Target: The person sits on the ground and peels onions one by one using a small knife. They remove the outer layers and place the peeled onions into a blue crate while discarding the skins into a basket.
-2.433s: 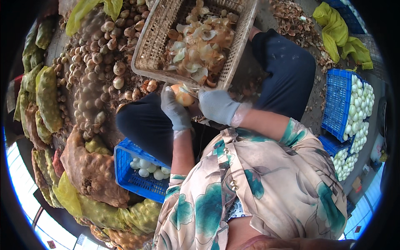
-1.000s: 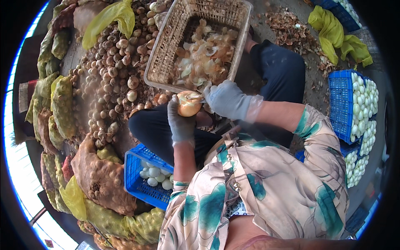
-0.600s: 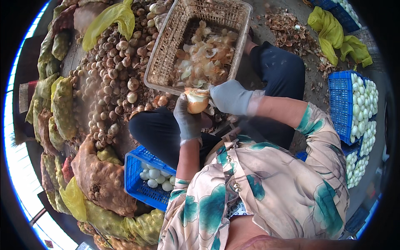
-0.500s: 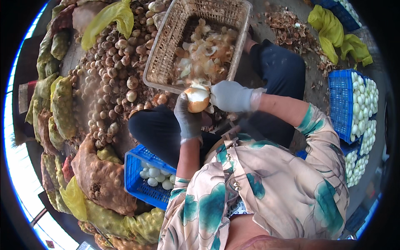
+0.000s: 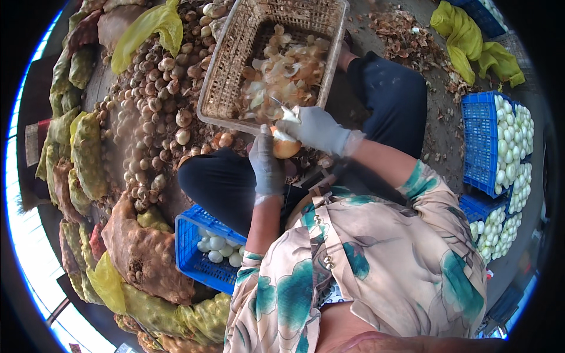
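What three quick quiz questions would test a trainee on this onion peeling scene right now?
1. True or false: the left hand holds the onion over the person's lap.
2. What lies in the wicker basket: A) whole peeled onions, B) loose onion skins, C) green sacks?
3. Fill in: the blue crate by the left forearm holds ____ onions.

Key
1. True. The gloved left hand grips the onion while the right hand works at its top; any blade is too small to tell.
2. B. Pale and brown skins fill it.
3. Peeled white ones.
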`<state>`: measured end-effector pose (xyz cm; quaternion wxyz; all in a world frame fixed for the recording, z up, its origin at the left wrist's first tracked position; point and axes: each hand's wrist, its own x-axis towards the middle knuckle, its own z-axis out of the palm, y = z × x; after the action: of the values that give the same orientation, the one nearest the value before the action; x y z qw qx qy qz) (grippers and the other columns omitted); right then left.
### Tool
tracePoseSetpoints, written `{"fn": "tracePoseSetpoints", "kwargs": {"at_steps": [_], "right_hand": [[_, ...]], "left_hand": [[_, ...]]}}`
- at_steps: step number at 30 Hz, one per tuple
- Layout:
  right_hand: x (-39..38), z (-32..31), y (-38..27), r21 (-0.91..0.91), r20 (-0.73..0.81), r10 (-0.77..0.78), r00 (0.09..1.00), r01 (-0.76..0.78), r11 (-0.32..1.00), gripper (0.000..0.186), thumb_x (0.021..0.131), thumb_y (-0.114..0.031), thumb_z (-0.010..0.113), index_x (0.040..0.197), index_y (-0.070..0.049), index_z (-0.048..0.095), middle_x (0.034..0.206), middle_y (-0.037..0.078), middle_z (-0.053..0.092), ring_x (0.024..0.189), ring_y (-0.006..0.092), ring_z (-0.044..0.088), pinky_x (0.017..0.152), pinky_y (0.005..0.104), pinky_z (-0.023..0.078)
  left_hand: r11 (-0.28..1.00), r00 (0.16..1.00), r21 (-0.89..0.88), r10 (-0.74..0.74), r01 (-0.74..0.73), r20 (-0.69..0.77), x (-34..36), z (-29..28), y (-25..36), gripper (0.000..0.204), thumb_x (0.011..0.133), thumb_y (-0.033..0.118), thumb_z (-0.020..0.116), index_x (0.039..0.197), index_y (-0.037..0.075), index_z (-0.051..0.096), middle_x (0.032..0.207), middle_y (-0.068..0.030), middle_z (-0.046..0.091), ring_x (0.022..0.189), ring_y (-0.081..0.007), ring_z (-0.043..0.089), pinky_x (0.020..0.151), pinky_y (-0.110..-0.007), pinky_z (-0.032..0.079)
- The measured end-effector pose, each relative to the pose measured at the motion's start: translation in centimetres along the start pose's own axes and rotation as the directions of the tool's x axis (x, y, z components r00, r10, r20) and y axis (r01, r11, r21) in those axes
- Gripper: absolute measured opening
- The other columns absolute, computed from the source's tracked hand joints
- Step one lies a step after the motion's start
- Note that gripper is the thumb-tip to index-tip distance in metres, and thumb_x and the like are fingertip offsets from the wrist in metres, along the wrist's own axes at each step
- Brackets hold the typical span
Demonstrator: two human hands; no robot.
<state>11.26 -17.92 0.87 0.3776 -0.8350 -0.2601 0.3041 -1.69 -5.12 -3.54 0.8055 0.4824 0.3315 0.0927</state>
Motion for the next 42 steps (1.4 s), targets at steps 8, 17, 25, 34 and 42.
{"fn": "tracePoseSetpoints", "kwargs": {"at_steps": [8, 17, 25, 34, 42], "right_hand": [[-0.6, -0.9, -1.2, 0.779, -0.038, 0.113, 0.993, -0.041, 0.626, 0.030, 0.097, -0.026, 0.072, 0.101, 0.003, 0.073, 0.087, 0.004, 0.073, 0.080, 0.0086, 0.065, 0.071, 0.0279, 0.053], [-0.3, -0.1, -1.9, 0.805, 0.003, 0.011, 1.000, -0.009, 0.594, 0.025, 0.095, -0.022, 0.072, 0.095, 0.003, 0.073, 0.079, 0.002, 0.069, 0.062, 0.0055, 0.060, 0.049, 0.0231, 0.046], [-0.7, -1.4, 0.0, 0.935, 0.270, 0.116, 0.956, -0.289, 0.207, 0.028, 0.099, -0.031, 0.066, 0.090, -0.004, 0.067, 0.064, 0.001, 0.061, 0.049, 0.0097, 0.056, 0.044, 0.0248, 0.042], [0.5, -2.7, 1.5, 0.129, -0.027, 0.211, 0.977, -0.206, 0.970, 0.051, 0.086, -0.049, 0.081, 0.097, 0.000, 0.073, 0.081, 0.016, 0.073, 0.075, 0.0209, 0.072, 0.072, 0.0361, 0.056], [-0.3, 1.8, -2.4, 0.069, -0.271, -0.290, 0.918, 0.319, 0.945, 0.033, 0.088, -0.032, 0.075, 0.094, 0.000, 0.067, 0.083, 0.022, 0.070, 0.080, 0.0385, 0.071, 0.072, 0.0434, 0.055]], "left_hand": [[0.946, 0.975, -0.323, 0.111, -0.043, 0.194, -1.2, 1.1, 3.1, 0.068, 0.102, 0.052, 0.056, 0.140, -0.004, 0.052, 0.137, -0.0152, 0.059, 0.123, -0.0258, 0.060, 0.108, -0.043, 0.047], [0.234, 0.686, 0.742, 0.616, -0.628, 0.387, -2.3, 1.3, 3.4, 0.092, 0.065, 0.016, 0.087, 0.145, -0.003, 0.045, 0.136, -0.0248, 0.050, 0.119, -0.0402, 0.057, 0.104, -0.045, 0.047], [0.918, 0.958, 0.273, 0.279, -0.287, 0.068, -2.9, 1.7, 3.6, 0.080, 0.076, 0.015, 0.085, 0.143, -0.003, 0.047, 0.125, -0.0118, 0.060, 0.111, -0.0189, 0.059, 0.098, -0.033, 0.050], [0.592, 0.843, 0.660, 0.524, -0.463, 0.122, -1.4, -0.4, 3.5, 0.085, 0.071, 0.017, 0.089, 0.142, -0.004, 0.048, 0.126, -0.0143, 0.058, 0.113, -0.0243, 0.059, 0.100, -0.036, 0.050], [0.200, 0.676, 0.806, 0.672, -0.557, 0.300, -1.3, 0.7, 3.0, 0.090, 0.060, 0.016, 0.090, 0.139, 0.001, 0.049, 0.125, -0.0203, 0.054, 0.115, -0.0384, 0.054, 0.097, -0.045, 0.048]]}}
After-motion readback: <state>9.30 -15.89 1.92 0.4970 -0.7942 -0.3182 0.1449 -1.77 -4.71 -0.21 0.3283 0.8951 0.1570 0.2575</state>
